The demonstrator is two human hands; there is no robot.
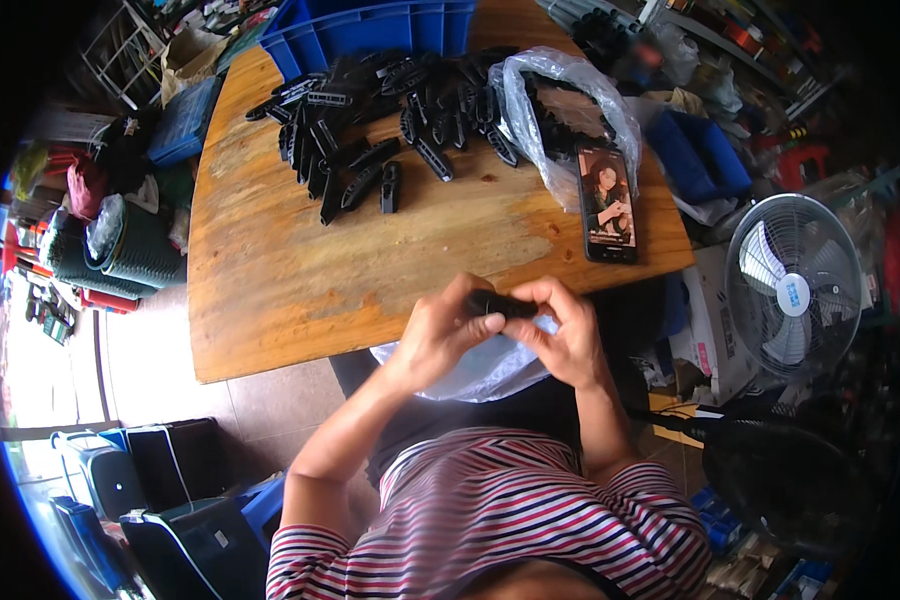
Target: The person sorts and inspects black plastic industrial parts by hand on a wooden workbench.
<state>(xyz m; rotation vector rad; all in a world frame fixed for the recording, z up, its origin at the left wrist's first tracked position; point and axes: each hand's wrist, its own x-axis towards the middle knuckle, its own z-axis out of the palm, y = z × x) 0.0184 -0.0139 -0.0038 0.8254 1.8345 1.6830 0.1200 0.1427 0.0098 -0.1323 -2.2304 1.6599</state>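
Note:
Just off the table's near edge, my left hand (435,335) and my right hand (570,342) meet around a small black plastic part (492,304). Fingers and thumbs of both hands pinch it from either side, so much of its shape is covered. Beneath the hands, a translucent plastic bag (475,372) spreads over my lap. Farther out on the wooden table (390,275) lies a loose heap of long black plastic parts (360,115), some with slots along them. One such part (390,188) lies at the heap's near side.
A blue crate (370,38) stands at the table's far edge. Toward the right lie a clear plastic bag (625,125) with black parts in its opening and a lit smartphone (608,205). A fan (792,290) stands right of the table; stacked baskets (145,245) stand left.

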